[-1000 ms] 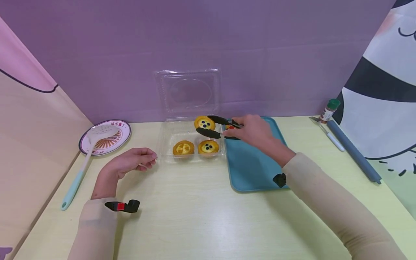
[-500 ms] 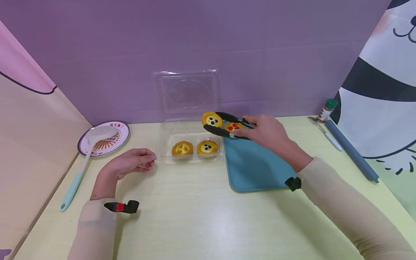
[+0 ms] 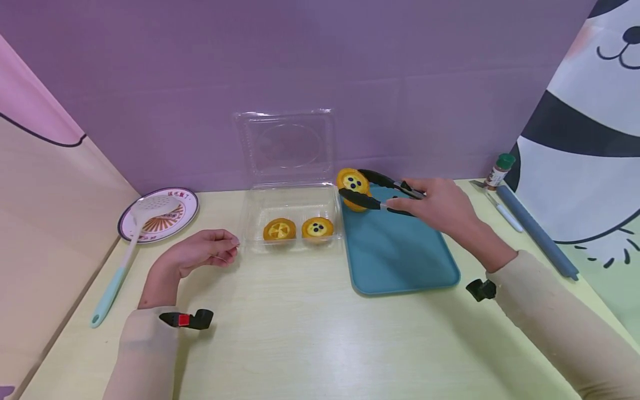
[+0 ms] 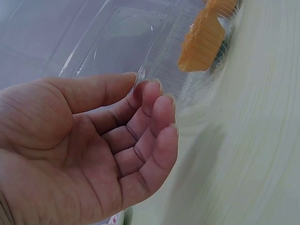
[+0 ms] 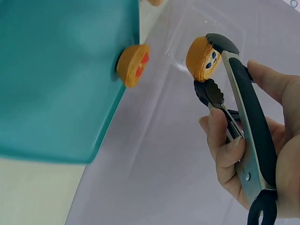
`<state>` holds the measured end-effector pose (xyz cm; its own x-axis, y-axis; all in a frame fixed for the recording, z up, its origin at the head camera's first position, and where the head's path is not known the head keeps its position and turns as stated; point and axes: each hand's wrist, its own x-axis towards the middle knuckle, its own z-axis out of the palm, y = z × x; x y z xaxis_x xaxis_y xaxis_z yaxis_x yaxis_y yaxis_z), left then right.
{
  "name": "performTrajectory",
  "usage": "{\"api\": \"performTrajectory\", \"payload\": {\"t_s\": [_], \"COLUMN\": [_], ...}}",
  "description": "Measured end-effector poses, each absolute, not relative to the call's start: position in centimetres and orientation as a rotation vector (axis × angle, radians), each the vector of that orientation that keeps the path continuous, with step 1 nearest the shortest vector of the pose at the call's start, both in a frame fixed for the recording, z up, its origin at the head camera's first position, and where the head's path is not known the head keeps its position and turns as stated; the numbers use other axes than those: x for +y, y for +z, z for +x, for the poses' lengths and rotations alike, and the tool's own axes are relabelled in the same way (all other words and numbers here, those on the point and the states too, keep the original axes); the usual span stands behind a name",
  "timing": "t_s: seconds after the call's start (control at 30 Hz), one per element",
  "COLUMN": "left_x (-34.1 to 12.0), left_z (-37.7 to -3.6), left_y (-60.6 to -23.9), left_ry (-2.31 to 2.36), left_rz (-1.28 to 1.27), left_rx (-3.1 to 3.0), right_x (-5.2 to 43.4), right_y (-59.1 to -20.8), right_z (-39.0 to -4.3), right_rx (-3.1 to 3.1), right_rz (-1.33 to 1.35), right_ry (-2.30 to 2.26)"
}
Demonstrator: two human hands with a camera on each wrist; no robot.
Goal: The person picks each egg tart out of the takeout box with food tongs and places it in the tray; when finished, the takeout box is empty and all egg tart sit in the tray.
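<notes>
My right hand (image 3: 440, 203) grips black-tipped tongs (image 3: 382, 194). Their tips hold a yellow egg tart with blueberry dots (image 3: 353, 181) over the back left corner of the blue tray (image 3: 400, 261). A tart with red topping (image 5: 133, 65) lies on that tray in the right wrist view; in the head view the held tart mostly hides it. My left hand (image 3: 202, 251) is at the left edge of the opened clear plastic container (image 3: 280, 203), thumb and index finger pinching its rim (image 4: 141, 80). One yellow-topped tart (image 3: 279, 229) and one blueberry tart (image 3: 317, 227) sit in the container's front row.
A patterned plate (image 3: 187, 208) at the left bears a white slotted spatula (image 3: 155, 205) with a mint handle. Along the right edge lie a grey-blue rod (image 3: 537, 230), a white-handled knife (image 3: 507, 214) and a green-capped bottle (image 3: 498, 172). A purple cloth wall (image 3: 200, 83) stands behind.
My right hand has moved right with the tongs, carrying the blueberry tart out of the container's back right to above the tray. The left hand has stayed at the container's edge.
</notes>
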<state>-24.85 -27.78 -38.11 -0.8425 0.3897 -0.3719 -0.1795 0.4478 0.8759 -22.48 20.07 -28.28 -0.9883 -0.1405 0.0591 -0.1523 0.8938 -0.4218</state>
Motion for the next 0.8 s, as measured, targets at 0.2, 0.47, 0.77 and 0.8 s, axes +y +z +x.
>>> {"api": "performTrajectory", "payload": {"t_s": [0.2, 0.47, 0.77, 0.8], "left_x": [-27.9, -27.8, -27.8, -27.8], "left_z": [-24.7, -24.7, -24.8, -24.8], "left_y": [-38.1, -38.0, -38.0, -38.0], "left_ry": [1.382, 1.372, 1.363, 1.362], "left_rz": [0.192, 0.193, 0.191, 0.19], "left_rx": [2.188, 2.199, 2.208, 2.21], "right_x": [21.5, 23.3, 25.1, 25.2], "right_y": [-28.5, -28.7, -29.1, -29.2], "right_z": [-22.4, -22.7, -22.9, -22.9], "right_rx": [-2.996, -3.006, -2.981, -2.975], "right_rz": [0.217, 0.16, 0.152, 0.143], "right_ry": [0.671, 0.58, 0.468, 0.469]}}
